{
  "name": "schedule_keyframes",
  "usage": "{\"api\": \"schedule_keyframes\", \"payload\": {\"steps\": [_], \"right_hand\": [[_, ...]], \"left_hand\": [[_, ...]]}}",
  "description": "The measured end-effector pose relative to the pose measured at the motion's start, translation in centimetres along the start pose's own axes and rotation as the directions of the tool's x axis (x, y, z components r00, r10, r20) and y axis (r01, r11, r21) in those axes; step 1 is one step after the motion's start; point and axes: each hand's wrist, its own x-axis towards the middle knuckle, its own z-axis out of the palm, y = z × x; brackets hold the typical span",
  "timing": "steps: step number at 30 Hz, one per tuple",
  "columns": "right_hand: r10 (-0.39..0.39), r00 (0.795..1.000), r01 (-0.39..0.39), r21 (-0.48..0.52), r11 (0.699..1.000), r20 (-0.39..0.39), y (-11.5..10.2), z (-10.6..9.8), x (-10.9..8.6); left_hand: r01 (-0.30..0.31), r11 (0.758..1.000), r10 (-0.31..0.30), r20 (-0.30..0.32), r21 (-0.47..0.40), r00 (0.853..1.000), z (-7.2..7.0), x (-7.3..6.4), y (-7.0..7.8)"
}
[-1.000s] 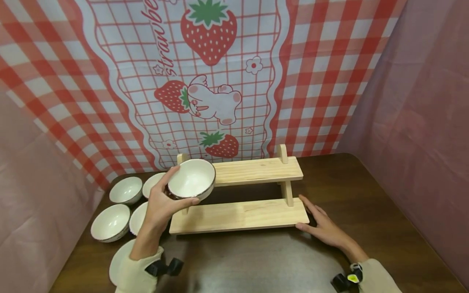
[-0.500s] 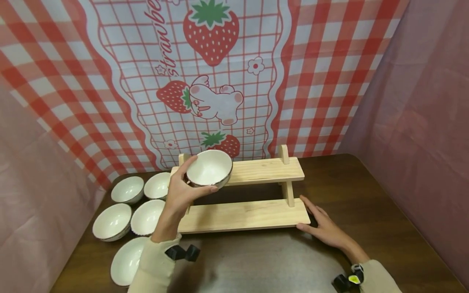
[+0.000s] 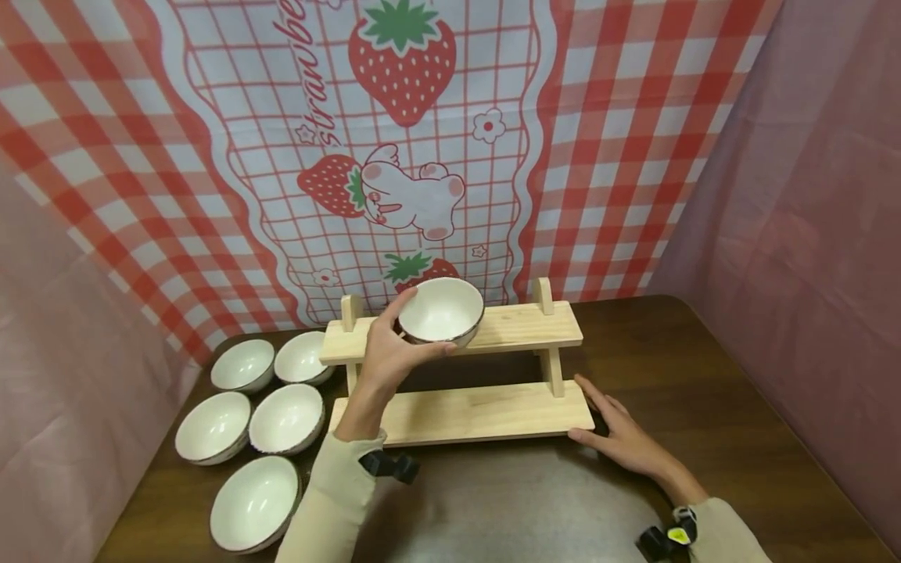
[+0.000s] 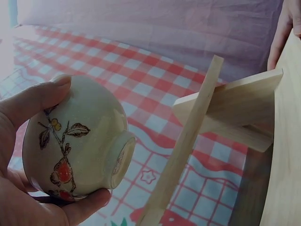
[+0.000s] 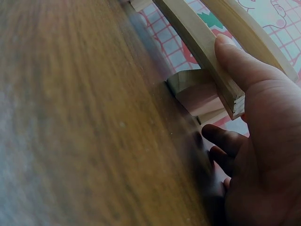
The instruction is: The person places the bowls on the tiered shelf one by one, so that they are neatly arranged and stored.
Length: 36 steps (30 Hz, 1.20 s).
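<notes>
My left hand [image 3: 389,358] holds a white bowl [image 3: 442,310] by its side, thumb on the near side and fingers on the far side. The bowl is tipped toward me above the upper board of a two-tier wooden shelf [image 3: 457,414]. In the left wrist view, the bowl [image 4: 89,136] shows a painted branch with leaves and red fruit, and its foot ring faces the shelf's upper board [image 4: 188,141]. My right hand [image 3: 622,438] grips the right end of the lower board, thumb at the front edge, forefinger by the rear corner. In the right wrist view the thumb [image 5: 235,56] presses the board.
Several more white bowls stand on the dark wooden table [image 3: 507,508] left of the shelf, the closest bowl [image 3: 255,504] near the left forearm. Upright pegs [image 3: 543,295] rise above the upper board. A strawberry-print cloth [image 3: 605,156] hangs behind, pink cloth [image 3: 809,234] at the sides.
My left hand has carried the bowl rightward and slightly up, from the shelf's left end toward the middle of the upper board. The right hand has stayed at the lower board.
</notes>
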Motion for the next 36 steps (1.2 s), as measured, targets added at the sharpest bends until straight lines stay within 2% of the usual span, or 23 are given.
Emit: {"api": "schedule_keyframes", "payload": {"steps": [11,18,28,36], "right_hand": [[-0.018,1.000,0.018,0.023,1.000,-0.005,0.4,0.2,0.0],[-0.027,1.000,0.027,0.026,0.999,-0.008,0.5,0.1,-0.1],[-0.017,1.000,0.017,0.017,1.000,-0.005,0.7,0.1,0.0],[-0.020,1.000,0.020,0.023,1.000,-0.001,0.6,0.1,0.0]], "left_hand": [[-0.077,0.997,0.077,0.008,0.024,0.997,3.0,1.5,-0.4],[-0.069,0.998,0.069,0.031,-0.008,0.997,4.7,2.2,-0.2],[-0.079,0.997,0.078,0.040,0.022,0.996,7.2,3.0,-0.6],[-0.088,0.995,0.086,0.035,0.041,0.996,8.6,3.5,-1.2]]}}
